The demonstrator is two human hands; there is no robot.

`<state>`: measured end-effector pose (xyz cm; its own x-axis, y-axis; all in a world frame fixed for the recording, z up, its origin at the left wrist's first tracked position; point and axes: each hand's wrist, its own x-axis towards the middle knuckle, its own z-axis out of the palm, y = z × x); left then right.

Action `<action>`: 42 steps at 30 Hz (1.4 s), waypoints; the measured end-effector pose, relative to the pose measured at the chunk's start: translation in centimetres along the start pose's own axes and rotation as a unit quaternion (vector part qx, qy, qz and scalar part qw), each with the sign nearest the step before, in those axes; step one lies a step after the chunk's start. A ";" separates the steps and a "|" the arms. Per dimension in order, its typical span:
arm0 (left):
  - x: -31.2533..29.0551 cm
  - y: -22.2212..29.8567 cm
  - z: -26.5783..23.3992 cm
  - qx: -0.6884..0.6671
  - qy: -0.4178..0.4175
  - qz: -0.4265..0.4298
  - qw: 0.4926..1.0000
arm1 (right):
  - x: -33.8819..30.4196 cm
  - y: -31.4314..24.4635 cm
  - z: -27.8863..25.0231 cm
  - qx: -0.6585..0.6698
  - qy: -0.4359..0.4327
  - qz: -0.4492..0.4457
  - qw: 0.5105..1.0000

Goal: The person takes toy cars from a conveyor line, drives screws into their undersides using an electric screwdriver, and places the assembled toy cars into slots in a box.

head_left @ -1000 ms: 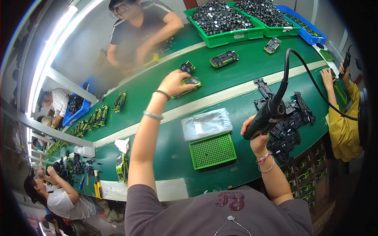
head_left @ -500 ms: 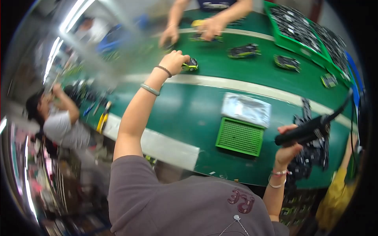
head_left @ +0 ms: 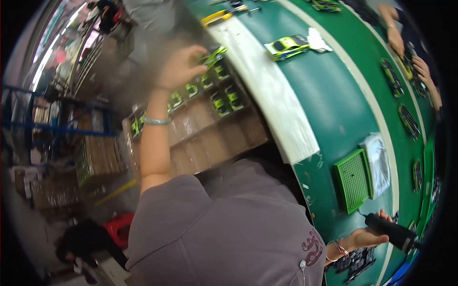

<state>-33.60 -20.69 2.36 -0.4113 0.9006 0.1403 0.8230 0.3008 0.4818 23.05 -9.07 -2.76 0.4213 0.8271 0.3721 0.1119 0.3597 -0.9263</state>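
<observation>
My left hand [head_left: 179, 66] is stretched out to the left over a cardboard box [head_left: 200, 128], holding a small green and black toy car [head_left: 213, 56] above rows of similar cars [head_left: 217, 95] in the box. My right hand [head_left: 365, 236] stays low at the right, gripping a black electric screwdriver [head_left: 396, 233] with a cable. A green perforated tray [head_left: 353, 178] lies on the green table [head_left: 324, 105] just above that hand, next to a clear plastic bag [head_left: 379, 162].
A green and white toy car [head_left: 288, 45] sits on the table beside a white strip [head_left: 272, 90]. Dark toy cars [head_left: 408, 119] line the far belt. Another person's hands [head_left: 415, 52] work at the upper right. Stacked cartons and a blue rack [head_left: 57, 124] stand at left.
The view has swung left. My left hand has carried a toy car from the belt over to the box of cars. My right hand keeps holding the screwdriver.
</observation>
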 end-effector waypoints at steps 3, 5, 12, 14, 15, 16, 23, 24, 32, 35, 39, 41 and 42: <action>-8.7 -8.5 0.6 0.032 0.011 -0.197 0.980 | -0.1 0.2 0.3 -0.009 0.008 0.003 1.000; -15.1 -14.9 2.1 0.037 0.067 -0.257 0.963 | 0.2 0.1 -0.2 -0.037 -0.008 -0.007 0.999; -14.5 -14.3 9.4 -0.223 -0.005 -0.496 0.839 | 0.0 -0.2 0.7 -0.048 0.000 -0.013 0.999; -12.4 -15.6 11.1 -0.238 -0.034 -0.529 0.814 | -0.2 0.1 0.6 -0.014 -0.013 -0.012 1.000; -11.6 -16.8 11.9 -0.232 -0.066 -0.546 0.802 | -0.3 0.4 0.6 -0.013 -0.004 -0.016 1.000; -9.7 -16.0 13.1 -0.151 -0.078 -0.533 0.829 | -0.2 0.6 0.2 0.000 -0.010 -0.017 1.000; -6.8 -19.0 13.7 0.128 -0.024 -0.355 0.926 | -1.0 1.5 0.0 -0.007 -0.001 -0.059 0.998; -5.7 -16.7 12.1 0.137 0.036 -0.303 0.943 | -1.1 1.5 0.5 0.005 0.009 -0.060 0.998; 9.1 10.3 6.6 -0.219 -0.027 0.131 0.966 | -1.1 -0.9 1.4 0.025 0.046 -0.057 0.997; 13.7 21.7 10.4 -0.133 -0.090 0.341 0.926 | -0.6 -0.9 1.2 0.027 0.082 -0.054 0.995; 22.3 29.3 19.4 -0.058 -0.091 0.545 0.831 | -0.7 -1.3 1.6 0.017 0.051 -0.058 0.997; 26.8 32.5 24.2 -0.014 -0.084 0.565 0.821 | -0.7 -0.8 1.5 0.029 0.023 -0.049 0.998; 28.3 33.9 26.3 -0.016 -0.082 0.572 0.816 | -0.8 -0.6 1.4 0.040 0.024 -0.044 0.998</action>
<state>-7.03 23.20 -0.06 0.6792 0.6161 0.3990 0.6193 -0.7727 0.1390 21.42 -9.37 -2.40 0.4562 0.7697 0.4466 0.0787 0.4650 -0.8818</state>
